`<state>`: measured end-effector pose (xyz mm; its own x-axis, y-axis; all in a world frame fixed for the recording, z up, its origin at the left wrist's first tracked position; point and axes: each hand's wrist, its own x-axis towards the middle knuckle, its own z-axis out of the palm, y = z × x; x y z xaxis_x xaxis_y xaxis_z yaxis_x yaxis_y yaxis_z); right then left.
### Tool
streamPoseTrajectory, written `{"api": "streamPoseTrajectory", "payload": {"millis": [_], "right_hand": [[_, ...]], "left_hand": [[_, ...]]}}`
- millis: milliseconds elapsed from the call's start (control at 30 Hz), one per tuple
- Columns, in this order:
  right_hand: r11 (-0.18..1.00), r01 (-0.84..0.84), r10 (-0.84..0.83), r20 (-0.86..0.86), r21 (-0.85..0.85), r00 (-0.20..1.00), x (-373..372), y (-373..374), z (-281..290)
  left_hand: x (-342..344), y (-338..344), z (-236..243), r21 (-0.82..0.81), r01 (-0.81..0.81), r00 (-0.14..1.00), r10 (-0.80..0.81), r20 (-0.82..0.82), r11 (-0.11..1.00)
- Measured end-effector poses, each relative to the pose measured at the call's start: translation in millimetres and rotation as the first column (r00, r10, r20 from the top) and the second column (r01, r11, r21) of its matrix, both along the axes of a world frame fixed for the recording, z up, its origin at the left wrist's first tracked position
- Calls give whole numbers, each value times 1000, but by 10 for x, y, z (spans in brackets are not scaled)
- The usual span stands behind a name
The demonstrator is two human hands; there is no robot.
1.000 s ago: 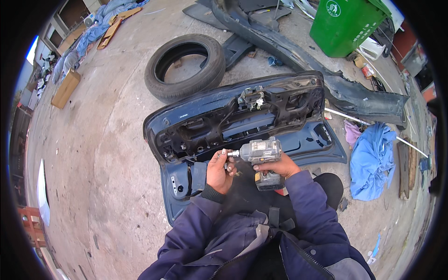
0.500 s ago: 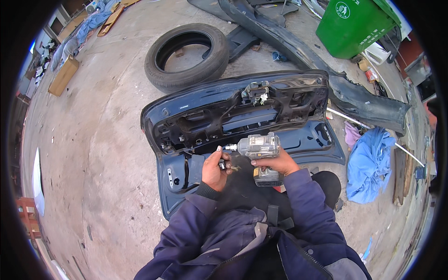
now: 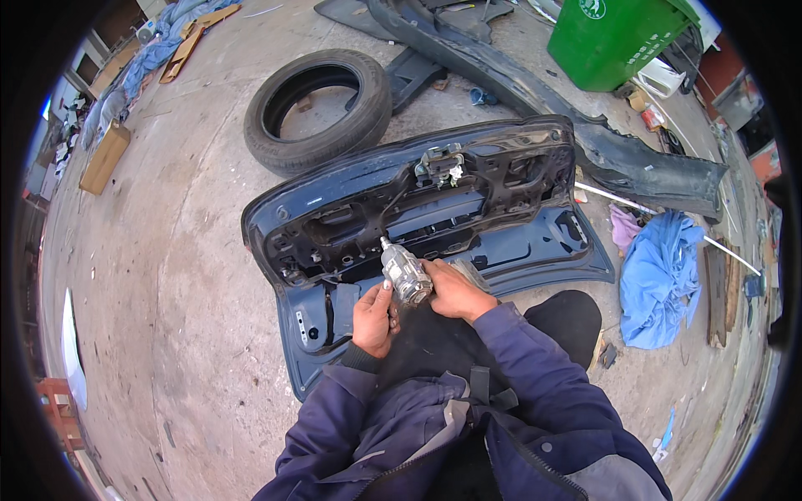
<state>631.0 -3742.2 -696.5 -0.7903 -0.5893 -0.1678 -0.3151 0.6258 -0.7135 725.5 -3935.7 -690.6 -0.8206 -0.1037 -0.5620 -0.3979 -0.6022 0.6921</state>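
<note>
A cordless impact wrench [image 3: 407, 275] is gripped in my right hand [image 3: 455, 290], its silver tip pointing away from me and slightly left, over the inner side of a car trunk lid [image 3: 518, 250]. My left hand [image 3: 375, 319] is closed close beside the wrench's body, thumb up and fingers curled. Whatever sits in those fingers is mostly hidden. The dark blue trunk lid lies on the concrete in front of my knees, inner side up. A metal latch [image 3: 441, 167] is fixed near the middle of its far edge.
A bare tyre [image 3: 317, 108] lies beyond the lid's far left edge. Long black bumper pieces [image 3: 518, 83] stretch behind toward the right. A green wheeled bin [image 3: 614, 42] stands at the far right. A blue cloth bundle [image 3: 660, 280] and a white rod [image 3: 618, 199] lie right of the lid.
The wrench has swung from pointing left to pointing away, toward the lid. My right hand moved left. A small metal piece visible in my left fingers before is now mostly hidden.
</note>
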Motion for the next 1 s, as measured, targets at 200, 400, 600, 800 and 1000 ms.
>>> {"api": "streamPoseTrajectory", "payload": {"millis": [200,400,600,800,1000], "right_hand": [[977,-151,178,-187,148,966,94,-323,-389],[946,-241,299,-302,216,905,21,-708,-528],[895,-360,428,-282,263,859,-40,-1405,-675],[889,-400,453,-293,226,842,-20,-1858,-916],[904,-378,419,-246,198,874,-89,-1919,-998]], "left_hand": [[166,-162,-228,-314,117,992,-94,88,942],[371,-383,-654,-701,117,990,-28,137,704],[541,-813,-906,-353,-119,964,193,183,928],[583,-1193,-1054,-298,-184,944,253,212,937],[473,-1292,-1147,-317,-178,939,257,227,932]]}}
